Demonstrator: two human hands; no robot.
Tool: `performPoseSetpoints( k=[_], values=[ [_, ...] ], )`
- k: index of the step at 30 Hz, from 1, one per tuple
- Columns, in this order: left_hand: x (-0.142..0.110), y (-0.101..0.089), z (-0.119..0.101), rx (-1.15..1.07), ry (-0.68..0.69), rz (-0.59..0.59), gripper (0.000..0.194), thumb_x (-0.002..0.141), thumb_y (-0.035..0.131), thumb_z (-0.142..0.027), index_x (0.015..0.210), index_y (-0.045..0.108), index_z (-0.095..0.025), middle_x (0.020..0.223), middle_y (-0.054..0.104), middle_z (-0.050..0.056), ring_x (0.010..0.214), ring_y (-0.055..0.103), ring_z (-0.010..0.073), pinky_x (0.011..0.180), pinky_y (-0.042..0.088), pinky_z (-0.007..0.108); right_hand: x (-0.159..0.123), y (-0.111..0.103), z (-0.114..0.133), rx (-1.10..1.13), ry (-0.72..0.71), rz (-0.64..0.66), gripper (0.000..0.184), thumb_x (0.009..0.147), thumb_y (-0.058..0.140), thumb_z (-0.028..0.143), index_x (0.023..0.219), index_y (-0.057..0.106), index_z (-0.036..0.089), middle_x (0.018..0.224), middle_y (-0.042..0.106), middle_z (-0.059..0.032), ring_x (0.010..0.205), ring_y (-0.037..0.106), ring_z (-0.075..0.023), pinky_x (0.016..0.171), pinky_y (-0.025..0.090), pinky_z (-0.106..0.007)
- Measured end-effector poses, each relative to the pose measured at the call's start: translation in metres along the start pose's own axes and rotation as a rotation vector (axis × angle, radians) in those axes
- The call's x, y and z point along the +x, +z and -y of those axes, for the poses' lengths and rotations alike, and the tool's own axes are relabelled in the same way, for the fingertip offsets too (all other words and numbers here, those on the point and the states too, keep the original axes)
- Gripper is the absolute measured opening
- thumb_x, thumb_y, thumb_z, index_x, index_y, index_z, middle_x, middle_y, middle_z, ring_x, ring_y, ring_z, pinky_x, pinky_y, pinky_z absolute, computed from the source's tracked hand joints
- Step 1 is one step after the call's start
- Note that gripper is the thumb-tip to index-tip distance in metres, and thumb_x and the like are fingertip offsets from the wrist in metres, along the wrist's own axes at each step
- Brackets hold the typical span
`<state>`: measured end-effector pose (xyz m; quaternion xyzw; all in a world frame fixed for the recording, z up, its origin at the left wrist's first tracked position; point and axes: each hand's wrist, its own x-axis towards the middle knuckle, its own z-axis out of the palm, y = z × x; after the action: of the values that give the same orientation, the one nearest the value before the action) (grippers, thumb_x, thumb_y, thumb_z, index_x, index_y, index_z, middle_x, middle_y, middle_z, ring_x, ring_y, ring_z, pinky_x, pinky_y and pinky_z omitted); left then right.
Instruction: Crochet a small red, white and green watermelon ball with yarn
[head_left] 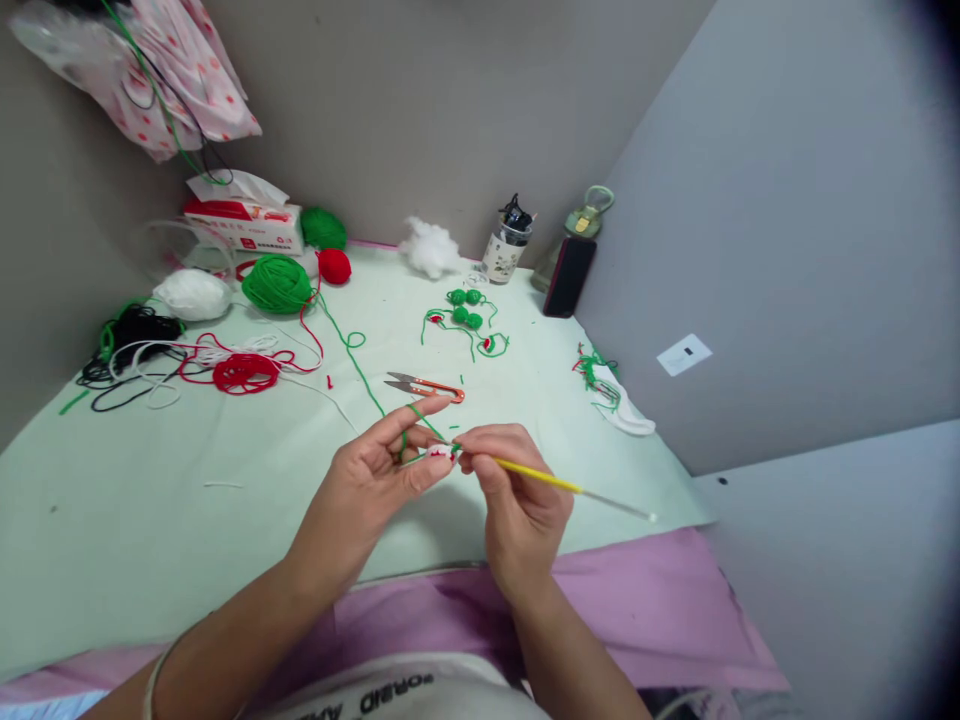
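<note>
Between thumb and fingers, my left hand (pixel 375 475) pinches a small crocheted piece (pixel 441 453) in white, red and green. Green yarn (pixel 367 385) loops round my left fingers and trails back across the table. A yellow-handled crochet hook (pixel 536 474) is gripped in my right hand (pixel 521 500), its working tip up against the piece and mostly hidden by my fingertips. The hook's metal far end points down to the right. Just beyond my left fingertips lie thread snips (pixel 427 387) with orange handles.
Small green crocheted balls (pixel 466 308) lie beyond the snips. Green yarn (pixel 276 284), white yarn (pixel 193 294), a red strand heap (pixel 246 372) and a tissue box (pixel 244 226) sit left. Stuffing (pixel 431 248), a pen cup (pixel 504 250), a phone (pixel 570 277) and a bottle (pixel 589 212) line the back.
</note>
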<state>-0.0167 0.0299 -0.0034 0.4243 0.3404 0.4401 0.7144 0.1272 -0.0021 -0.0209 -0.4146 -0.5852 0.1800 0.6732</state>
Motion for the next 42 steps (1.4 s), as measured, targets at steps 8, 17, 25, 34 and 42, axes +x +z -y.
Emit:
performPoseSetpoints(
  k=[8,17,25,34,42],
  values=[
    [0.005,-0.001,-0.004,-0.319,-0.260,0.066,0.047,0.079,0.088,-0.027,0.125,0.078,-0.024,0.080,0.058,-0.001,0.063,0.040,0.0063,0.053,0.035,0.015,-0.002,-0.005,-0.006,-0.136,-0.089,0.022,0.028,0.097,0.063,0.013,0.113,0.077,0.031,0.099,0.074,-0.0058,0.087,0.071,-0.0191,0.073,0.060,-0.036],
    [0.003,0.000,-0.007,-0.151,-0.126,0.082,0.030,0.082,0.085,-0.026,0.112,0.083,-0.027,0.081,0.067,0.000,0.070,0.050,0.0091,0.060,0.041,0.016,0.009,-0.004,0.000,0.308,0.243,0.028,0.013,0.097,0.068,0.028,0.094,0.080,0.026,0.090,0.075,-0.0047,0.080,0.067,-0.0172,0.068,0.055,-0.032],
    [0.001,-0.005,0.000,0.079,0.003,-0.040,0.030,0.084,0.084,-0.031,0.115,0.081,-0.033,0.080,0.065,-0.002,0.072,0.051,0.0123,0.070,0.045,0.022,0.008,-0.007,-0.001,0.306,0.294,0.032,0.013,0.097,0.068,0.029,0.096,0.080,0.025,0.090,0.076,-0.0041,0.074,0.066,-0.0154,0.067,0.055,-0.032],
    [0.000,-0.005,-0.004,0.035,-0.034,0.039,0.036,0.084,0.084,-0.029,0.118,0.079,-0.037,0.089,0.066,-0.003,0.086,0.061,0.0128,0.085,0.051,0.025,0.008,-0.007,-0.003,0.331,0.278,0.036,0.012,0.097,0.067,0.028,0.096,0.079,0.025,0.092,0.077,-0.0040,0.078,0.068,-0.0157,0.070,0.058,-0.031],
    [-0.002,-0.005,-0.008,0.089,-0.025,0.017,0.032,0.085,0.080,-0.028,0.117,0.080,-0.031,0.084,0.062,-0.001,0.081,0.059,0.0146,0.079,0.050,0.026,0.010,-0.013,0.001,0.359,0.316,0.067,0.019,0.103,0.058,0.033,0.094,0.070,0.021,0.088,0.079,-0.0046,0.075,0.073,-0.0165,0.071,0.061,-0.032]
  ],
)
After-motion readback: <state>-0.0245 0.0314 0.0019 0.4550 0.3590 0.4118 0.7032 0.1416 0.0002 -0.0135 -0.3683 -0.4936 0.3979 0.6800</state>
